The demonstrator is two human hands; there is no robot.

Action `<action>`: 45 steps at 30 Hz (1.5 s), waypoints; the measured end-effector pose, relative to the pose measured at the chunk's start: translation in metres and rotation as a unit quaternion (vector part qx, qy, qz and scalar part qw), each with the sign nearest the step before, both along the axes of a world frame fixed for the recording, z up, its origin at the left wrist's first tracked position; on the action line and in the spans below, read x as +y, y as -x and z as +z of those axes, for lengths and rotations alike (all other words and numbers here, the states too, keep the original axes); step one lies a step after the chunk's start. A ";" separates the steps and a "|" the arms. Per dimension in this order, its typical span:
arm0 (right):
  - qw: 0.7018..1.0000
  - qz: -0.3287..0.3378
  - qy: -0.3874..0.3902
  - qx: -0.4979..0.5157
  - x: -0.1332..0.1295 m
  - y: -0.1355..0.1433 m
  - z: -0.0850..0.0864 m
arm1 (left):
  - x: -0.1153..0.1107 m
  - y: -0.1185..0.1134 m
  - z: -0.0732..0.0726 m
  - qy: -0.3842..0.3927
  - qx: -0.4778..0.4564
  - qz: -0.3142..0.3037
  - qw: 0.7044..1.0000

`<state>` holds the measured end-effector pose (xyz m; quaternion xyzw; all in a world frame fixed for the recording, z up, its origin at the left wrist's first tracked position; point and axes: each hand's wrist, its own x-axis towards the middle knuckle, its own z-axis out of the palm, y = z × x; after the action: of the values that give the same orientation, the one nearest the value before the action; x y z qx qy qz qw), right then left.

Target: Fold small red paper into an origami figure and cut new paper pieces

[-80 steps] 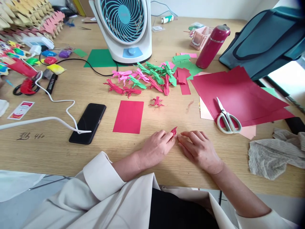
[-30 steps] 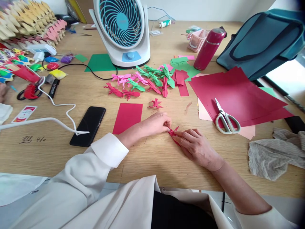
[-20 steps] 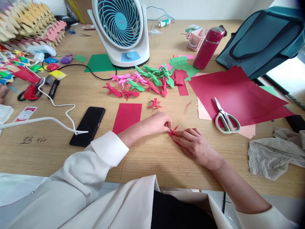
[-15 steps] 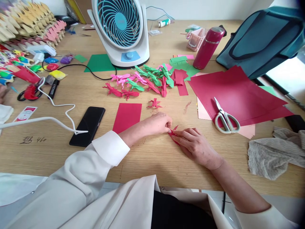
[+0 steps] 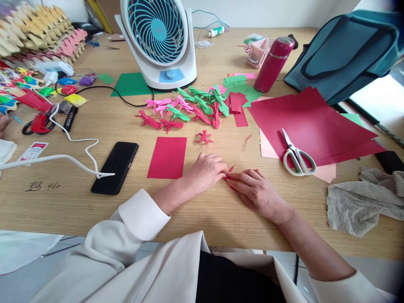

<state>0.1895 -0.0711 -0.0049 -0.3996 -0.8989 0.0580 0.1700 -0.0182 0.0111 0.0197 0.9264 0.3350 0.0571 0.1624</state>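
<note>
A small folded piece of red paper [image 5: 231,171] lies on the table between my hands, partly covered by fingers. My left hand [image 5: 206,170] is closed, its fingertips pinching the left side of the folded paper. From the right, my right hand [image 5: 260,193] presses its fingers together onto the same piece. Just beyond my left hand sits a small red folded paper figure [image 5: 204,136]. A flat red paper rectangle [image 5: 167,158] lies to the left of my left hand. Further back is a pile of pink, green and red folded figures [image 5: 197,102].
White-handled scissors [image 5: 298,158] rest partly on large red sheets [image 5: 311,126] at right. A grey cloth [image 5: 356,206] lies near the right edge. A black phone [image 5: 115,168] is at left, a white cable across it. Behind stand a fan [image 5: 170,78] and a red bottle [image 5: 273,67].
My left wrist and forearm have shifted down toward me, uncovering more of the flat red rectangle. Both hands stay on the folded paper; the right hand has hardly moved.
</note>
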 end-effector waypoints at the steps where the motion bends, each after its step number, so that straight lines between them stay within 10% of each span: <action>1: 1.000 0.000 0.003 0.002 0.000 0.000 0.000 | -0.002 0.001 -0.002 -0.016 -0.002 -0.005 1.000; 16: 1.000 0.006 -0.005 -0.005 0.000 0.002 0.001 | -0.010 0.004 -0.010 -0.025 -0.007 0.001 1.000; 30: 1.000 0.000 0.007 0.010 -0.002 0.000 -0.001 | -0.029 0.007 -0.023 -0.234 -0.051 -0.016 0.971; 45: 1.000 -0.013 0.021 0.017 -0.002 0.002 0.001 | -0.027 0.015 -0.021 -0.222 -0.060 -0.078 0.970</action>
<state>0.1880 -0.0732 -0.0039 -0.4132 -0.8894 0.0811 0.1776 -0.0332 -0.0160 -0.0010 0.9575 0.2301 0.1721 -0.0233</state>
